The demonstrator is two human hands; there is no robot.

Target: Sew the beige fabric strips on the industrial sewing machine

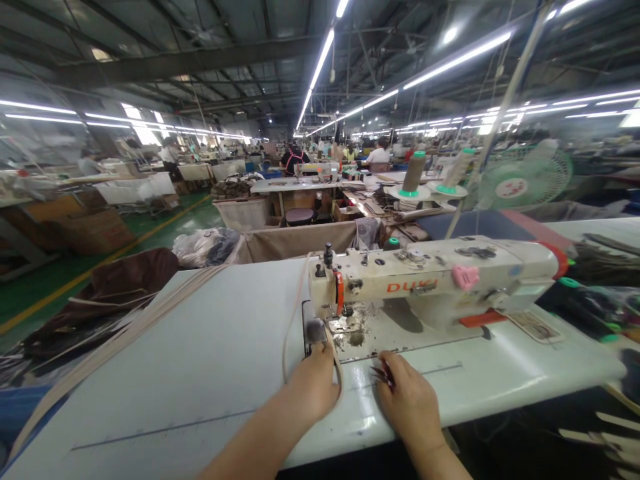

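My left hand (316, 379) is closed at the left front of the sewing machine's (425, 273) needle area. A narrow beige strip (339, 373) runs from the presser foot and loops around its right side; the fingers pinch the strip, though the fingertips are partly hidden. My right hand (409, 393) rests near the table's front edge, curled around small dark pointed thread snips (381, 376) whose tips point left. A thin pale strip loop (286, 340) also hangs left of the machine head. Behind the left fingers, a dark opening in the tabletop shows by the needle plate (345, 325).
Long beige strips (150, 317) lie over the left side of the white table (225, 347). A pink clip-like object (465, 277) sits on the machine. Thread cones (414, 175) and a green fan (525, 177) stand behind. Other people work farther back.
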